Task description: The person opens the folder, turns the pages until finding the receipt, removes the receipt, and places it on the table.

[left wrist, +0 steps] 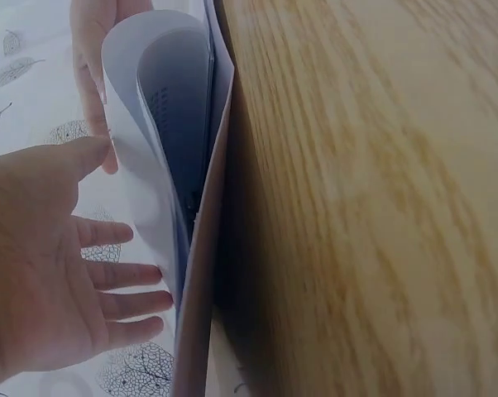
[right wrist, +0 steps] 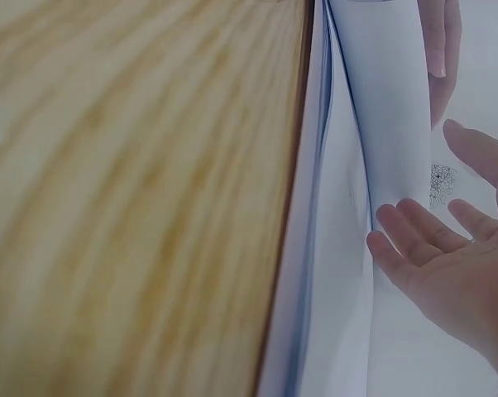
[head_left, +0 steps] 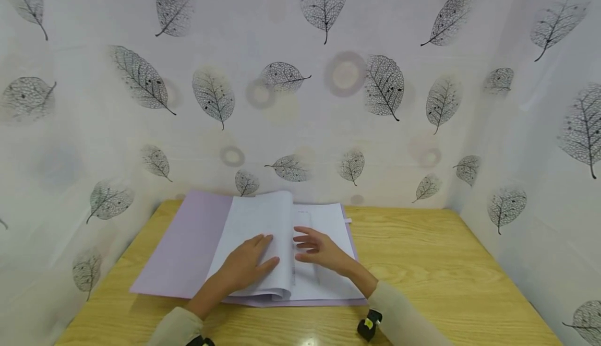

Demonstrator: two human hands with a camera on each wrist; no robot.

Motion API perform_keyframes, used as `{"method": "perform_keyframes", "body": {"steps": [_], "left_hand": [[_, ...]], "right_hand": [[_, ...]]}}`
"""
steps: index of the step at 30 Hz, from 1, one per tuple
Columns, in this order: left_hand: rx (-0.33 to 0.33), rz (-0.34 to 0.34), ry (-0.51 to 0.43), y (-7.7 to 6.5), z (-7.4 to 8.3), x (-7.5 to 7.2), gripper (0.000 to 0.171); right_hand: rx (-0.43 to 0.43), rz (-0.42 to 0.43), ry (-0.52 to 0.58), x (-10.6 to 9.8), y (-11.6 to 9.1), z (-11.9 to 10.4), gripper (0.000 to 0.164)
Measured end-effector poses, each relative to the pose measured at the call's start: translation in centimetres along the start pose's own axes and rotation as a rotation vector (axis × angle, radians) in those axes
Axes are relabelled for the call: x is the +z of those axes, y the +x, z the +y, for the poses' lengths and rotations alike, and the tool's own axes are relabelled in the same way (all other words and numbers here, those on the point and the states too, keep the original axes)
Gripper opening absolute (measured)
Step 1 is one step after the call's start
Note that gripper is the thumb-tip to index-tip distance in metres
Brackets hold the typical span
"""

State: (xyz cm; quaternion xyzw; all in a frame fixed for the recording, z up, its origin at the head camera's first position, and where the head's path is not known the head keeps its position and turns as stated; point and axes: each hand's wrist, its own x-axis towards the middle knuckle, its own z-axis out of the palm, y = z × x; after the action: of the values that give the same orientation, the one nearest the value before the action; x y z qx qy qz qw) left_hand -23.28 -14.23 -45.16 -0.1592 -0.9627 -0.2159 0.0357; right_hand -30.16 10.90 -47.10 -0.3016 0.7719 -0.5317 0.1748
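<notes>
A lilac folder (head_left: 188, 247) lies spread on the table with white paper sheets inside. Its turned sheets (head_left: 255, 213) bulge into a rounded curl along the middle. On those sheets rests my left hand (head_left: 241, 266), fingers extended and thumb near the curl. My right hand (head_left: 324, 252) is over the right-hand page (head_left: 331, 218), with loosely bent, spread fingers pointing at the curl and nothing held. From the left wrist view, the curled sheets (left wrist: 129, 132) stand up between the two hands. Fingertips of the right hand overlap the curl's edge in the right wrist view.
The wooden table (head_left: 413, 252) extends to the right and in front of the folder. A pale curtain (head_left: 300, 127) printed with dark leaves hangs behind and at both sides. A small white tab (head_left: 348, 221) sticks out at the folder's right edge.
</notes>
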Motion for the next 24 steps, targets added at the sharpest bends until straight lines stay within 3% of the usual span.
{"method": "perform_keyframes", "body": {"steps": [4,10,18,24], "left_hand": [[-0.057,-0.014,0.051,0.0,-0.1,0.0,0.071],[-0.124,-0.061,0.048,-0.3,-0.5,0.1,0.079],[-0.111,-0.130,0.032,-0.6,-1.3,0.2,0.087],[-0.110,-0.166,0.038,-0.8,-1.9,0.1,0.087]], "right_hand": [[0.002,0.002,-0.025,-0.4,0.0,-0.3,0.072],[-0.001,0.018,-0.089,-1.4,-0.3,-0.9,0.066],[-0.036,0.039,-0.195,-3.6,-0.3,-0.3,0.061],[-0.054,0.100,-0.321,-5.0,-0.5,0.6,0.059]]}}
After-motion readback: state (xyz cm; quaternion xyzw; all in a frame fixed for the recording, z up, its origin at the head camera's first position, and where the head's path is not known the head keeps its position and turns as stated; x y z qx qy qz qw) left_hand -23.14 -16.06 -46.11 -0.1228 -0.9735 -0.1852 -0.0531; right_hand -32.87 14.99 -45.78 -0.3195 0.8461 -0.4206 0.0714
